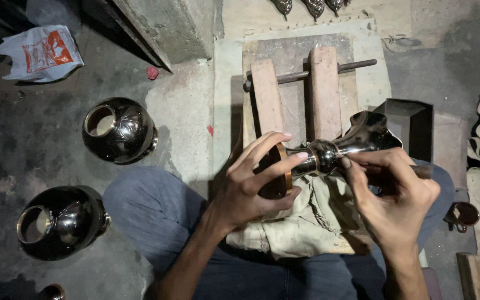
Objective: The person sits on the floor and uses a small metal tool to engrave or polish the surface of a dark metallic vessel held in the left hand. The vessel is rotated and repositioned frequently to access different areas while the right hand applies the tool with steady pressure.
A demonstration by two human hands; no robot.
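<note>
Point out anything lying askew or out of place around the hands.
Two round dark vases lie tipped on their sides on the floor, one by the knee, one lower left. A crumpled plastic bag sits in the top-left corner. Nothing looks spilled or broken.

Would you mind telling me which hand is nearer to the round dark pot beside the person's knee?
Left. The left hand lies right of the pot; the right hand is farther right still.

Two round dark pots point(119, 131) point(62, 222), two wooden blocks point(266, 95) point(325, 91), one stemmed vase point(329, 153)
</note>
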